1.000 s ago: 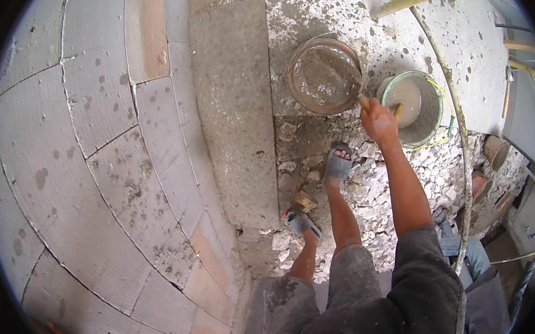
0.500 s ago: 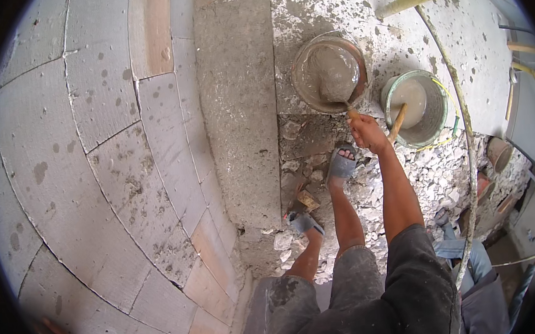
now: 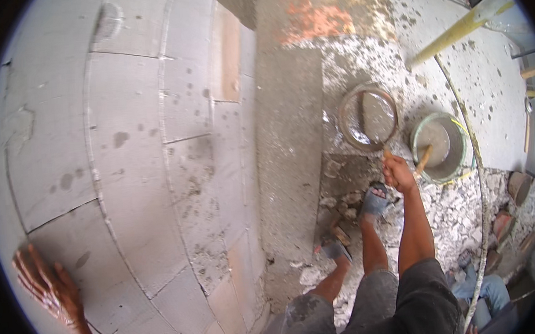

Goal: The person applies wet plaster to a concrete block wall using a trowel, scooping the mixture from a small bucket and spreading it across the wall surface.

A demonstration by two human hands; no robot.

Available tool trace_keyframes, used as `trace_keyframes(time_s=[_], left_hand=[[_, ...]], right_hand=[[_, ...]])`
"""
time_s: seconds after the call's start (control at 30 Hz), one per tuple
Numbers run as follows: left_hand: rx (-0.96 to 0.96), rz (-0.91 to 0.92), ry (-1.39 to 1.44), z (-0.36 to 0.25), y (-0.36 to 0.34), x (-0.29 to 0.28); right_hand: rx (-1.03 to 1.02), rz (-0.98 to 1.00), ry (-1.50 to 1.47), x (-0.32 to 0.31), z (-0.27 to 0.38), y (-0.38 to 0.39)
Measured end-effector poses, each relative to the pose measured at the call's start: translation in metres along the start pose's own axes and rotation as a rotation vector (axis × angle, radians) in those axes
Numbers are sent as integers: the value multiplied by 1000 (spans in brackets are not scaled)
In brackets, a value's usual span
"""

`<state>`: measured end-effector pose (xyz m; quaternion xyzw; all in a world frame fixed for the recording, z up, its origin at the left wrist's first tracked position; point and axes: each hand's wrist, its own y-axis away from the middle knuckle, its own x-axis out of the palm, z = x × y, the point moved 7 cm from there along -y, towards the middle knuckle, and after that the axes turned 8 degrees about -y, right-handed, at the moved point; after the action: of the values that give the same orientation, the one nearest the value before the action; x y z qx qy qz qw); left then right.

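My right hand (image 3: 399, 172) is closed round the wooden handle of a trowel (image 3: 388, 153). The blade is hidden under a heap of wet grey mortar (image 3: 377, 117), over a round bucket (image 3: 346, 128) that holds more wet mix. Just right of that hand stands a green bucket (image 3: 461, 155) of grey, watery mix, with a wooden handle (image 3: 425, 156) leaning out of it. Far to the left, my left hand (image 3: 48, 284) lies with fingers spread against the pale block wall (image 3: 133, 175); it holds nothing and looks wet.
A grey concrete strip (image 3: 290, 135) runs along the wall's foot. Broken rubble (image 3: 443, 230) surrounds my sandalled feet. A long hose or cable (image 3: 477, 172) crosses on the right, near a yellow pole (image 3: 449, 38). Blue cloth (image 3: 489, 291) shows at lower right, partly hidden.
The view has swung left, so the buckets appear farther right and lower. My left hand, barely showing earlier, is now fully visible on the wall. The right hand keeps its hold on the trowel.
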<state>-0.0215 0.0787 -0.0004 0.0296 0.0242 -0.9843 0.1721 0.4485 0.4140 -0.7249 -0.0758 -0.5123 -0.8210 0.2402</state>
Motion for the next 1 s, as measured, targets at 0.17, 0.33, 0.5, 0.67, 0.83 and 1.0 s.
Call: trace_keyframes(time_s=[0.17,0.33,0.5,0.67,0.83,1.0], left_hand=[[-75,33,31,10,18,-9],[-116,52,93,15,8,-21],[-59,-59,147,17,-14,-28],[45,-88,83,25,-97,-14],[73,-82,-2,6,-132,-3],[62,59,-128,-4,-138,16]], right_hand=[[-30,6,-51,40,10,31],[-79,22,-119,56,22,52],[-74,-5,-82,46,20,42],[10,3,-288,56,37,57],[-143,-44,-402,69,136,37],[-587,-73,-270,83,234,-43]])
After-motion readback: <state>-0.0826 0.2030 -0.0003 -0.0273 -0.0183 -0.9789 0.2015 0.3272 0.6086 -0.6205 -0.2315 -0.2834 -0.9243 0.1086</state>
